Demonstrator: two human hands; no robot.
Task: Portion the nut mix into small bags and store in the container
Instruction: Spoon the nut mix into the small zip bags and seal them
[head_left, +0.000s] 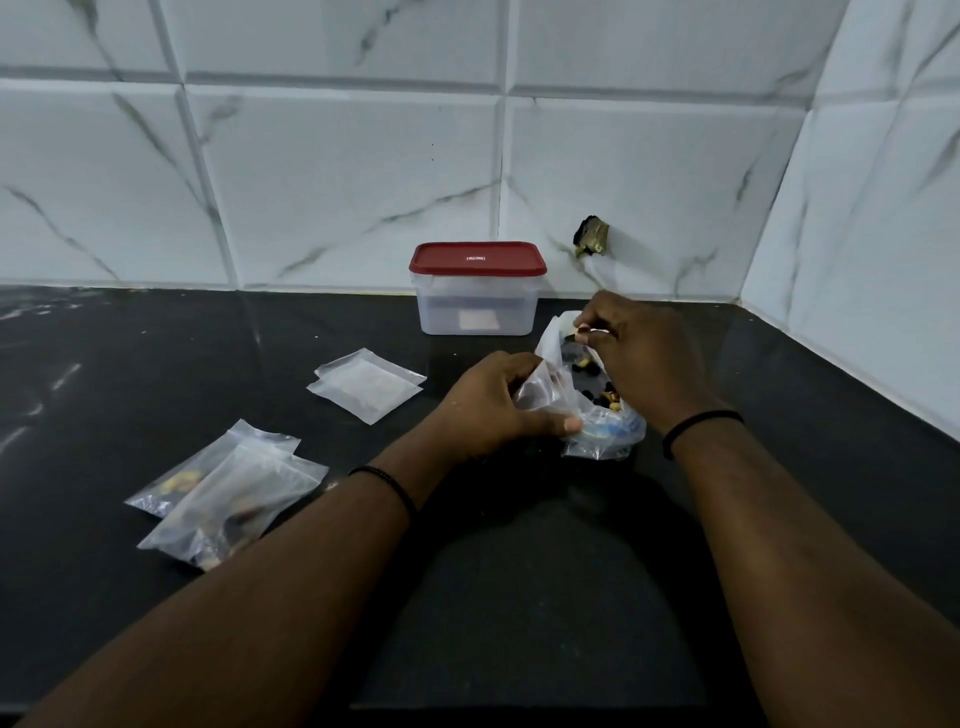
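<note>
A clear plastic bag of nut mix (605, 421) lies on the black counter right of centre, its mouth open. My left hand (493, 402) grips a small clear bag (540, 387) at the big bag's mouth. My right hand (631, 345) pinches a few nuts just above the opening. Two filled small bags (228, 491) lie overlapping at the left front. A thin stack of empty small bags (366, 384) lies flat in the middle. The clear container with a red lid (477, 288) stands shut against the wall.
The black stone counter (156, 364) runs to a white marble-tile wall at the back and right, forming a corner. A broken hole in the tile (591, 236) sits just right of the container.
</note>
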